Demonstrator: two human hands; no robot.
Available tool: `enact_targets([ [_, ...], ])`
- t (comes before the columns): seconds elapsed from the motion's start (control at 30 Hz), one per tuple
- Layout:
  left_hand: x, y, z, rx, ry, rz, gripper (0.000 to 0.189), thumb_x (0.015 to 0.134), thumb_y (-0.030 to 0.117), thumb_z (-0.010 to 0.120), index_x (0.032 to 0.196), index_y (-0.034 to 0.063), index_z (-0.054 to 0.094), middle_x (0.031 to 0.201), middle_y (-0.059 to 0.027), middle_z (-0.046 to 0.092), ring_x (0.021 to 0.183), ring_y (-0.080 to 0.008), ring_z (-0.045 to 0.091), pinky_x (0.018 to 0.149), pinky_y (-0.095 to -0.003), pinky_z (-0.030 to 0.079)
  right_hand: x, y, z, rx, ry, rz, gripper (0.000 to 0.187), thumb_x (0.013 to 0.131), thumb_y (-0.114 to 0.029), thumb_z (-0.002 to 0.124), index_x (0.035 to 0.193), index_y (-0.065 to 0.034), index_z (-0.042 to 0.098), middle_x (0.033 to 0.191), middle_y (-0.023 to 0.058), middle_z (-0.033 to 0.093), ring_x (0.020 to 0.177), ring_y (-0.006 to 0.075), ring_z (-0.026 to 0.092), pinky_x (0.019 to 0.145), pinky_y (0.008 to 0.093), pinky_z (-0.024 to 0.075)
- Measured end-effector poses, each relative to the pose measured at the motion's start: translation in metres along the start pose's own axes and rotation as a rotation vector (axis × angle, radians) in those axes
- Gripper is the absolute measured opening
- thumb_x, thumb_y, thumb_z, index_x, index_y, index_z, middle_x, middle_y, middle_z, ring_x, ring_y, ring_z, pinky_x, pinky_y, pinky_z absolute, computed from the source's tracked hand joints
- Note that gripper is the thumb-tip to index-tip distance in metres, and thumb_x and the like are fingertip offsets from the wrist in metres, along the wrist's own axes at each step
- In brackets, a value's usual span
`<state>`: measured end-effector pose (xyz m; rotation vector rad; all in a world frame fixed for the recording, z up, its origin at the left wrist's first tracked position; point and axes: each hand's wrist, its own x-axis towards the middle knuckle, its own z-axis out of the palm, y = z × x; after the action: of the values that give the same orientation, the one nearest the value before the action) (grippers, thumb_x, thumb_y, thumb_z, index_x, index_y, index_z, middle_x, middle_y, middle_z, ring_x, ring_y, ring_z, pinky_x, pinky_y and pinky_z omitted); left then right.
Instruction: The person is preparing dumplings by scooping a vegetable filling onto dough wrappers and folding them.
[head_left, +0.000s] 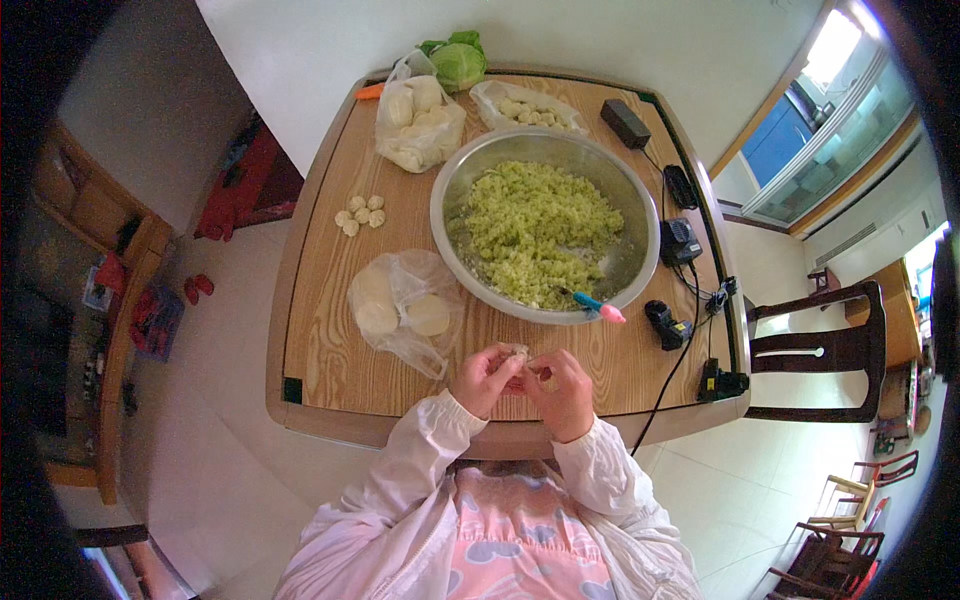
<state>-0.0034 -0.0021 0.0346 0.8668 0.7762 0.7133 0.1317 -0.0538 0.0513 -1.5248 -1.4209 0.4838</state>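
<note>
My left hand (481, 379) and my right hand (562, 391) meet above the table's near edge, pinching a small dough dumpling (520, 350) between their fingertips. Fingers cover most of it, so its shape is hard to tell. Just beyond is a large metal bowl (444, 246) of chopped green vegetable filling (536, 217). A utensil with a blue and pink handle (598, 306) leans on its near rim. Left of my hands, round dough wrappers (376, 311) lie in a clear plastic bag (401, 352). Several finished dumplings (363, 214) sit in a cluster farther left.
At the back stand a bag of pale dough pieces (418, 124), a green cabbage (459, 66), a carrot (370, 91) and another bag of dumplings (529, 112). Black power adapters (679, 241) and cables line the table's right side. A dark wooden chair (817, 351) stands to the right.
</note>
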Motion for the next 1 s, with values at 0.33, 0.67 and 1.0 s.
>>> enact_targets([
  [0.33, 0.011, -0.009, -0.012, 0.279, 0.049, 0.033, 0.013, 0.086, 0.008, 0.051, 0.094, -0.0006, 0.057, 0.081, -0.0063, 0.061, 0.069, -0.0133, 0.060, 0.058, -0.0269, 0.054, -0.001, -0.002, 0.000, -0.144, -0.109, -0.179, 0.014, 0.066, 0.000, 0.065, 0.078, -0.0020, 0.058, 0.073, 0.0102, 0.056, 0.067, 0.0261, 0.055, 0.059, 0.0337, 0.0451],
  [0.67, 0.018, -0.005, -0.028, 0.179, -0.210, -0.298, 0.013, 0.088, 0.008, 0.050, 0.097, -0.0001, 0.054, 0.087, -0.0080, 0.060, 0.075, -0.0172, 0.062, 0.066, -0.0291, 0.055, 0.002, 0.002, -0.009, -0.142, -0.218, -0.191, 0.015, 0.068, -0.004, 0.066, 0.082, -0.0032, 0.059, 0.079, 0.0100, 0.057, 0.073, 0.0286, 0.055, 0.065, 0.0364, 0.0459],
  [1.0, -0.001, -0.018, 0.002, 0.800, 0.148, 0.282, 0.047, 0.070, 0.013, 0.071, 0.109, 0.0042, 0.047, 0.099, -0.0098, 0.055, 0.083, -0.0198, 0.058, 0.072, -0.0330, 0.048, -0.002, 0.009, -0.001, 0.064, -0.027, 0.046, 0.013, 0.068, 0.001, 0.065, 0.080, -0.0003, 0.059, 0.074, 0.0102, 0.057, 0.066, 0.0191, 0.059, 0.060, 0.0269, 0.0473],
])
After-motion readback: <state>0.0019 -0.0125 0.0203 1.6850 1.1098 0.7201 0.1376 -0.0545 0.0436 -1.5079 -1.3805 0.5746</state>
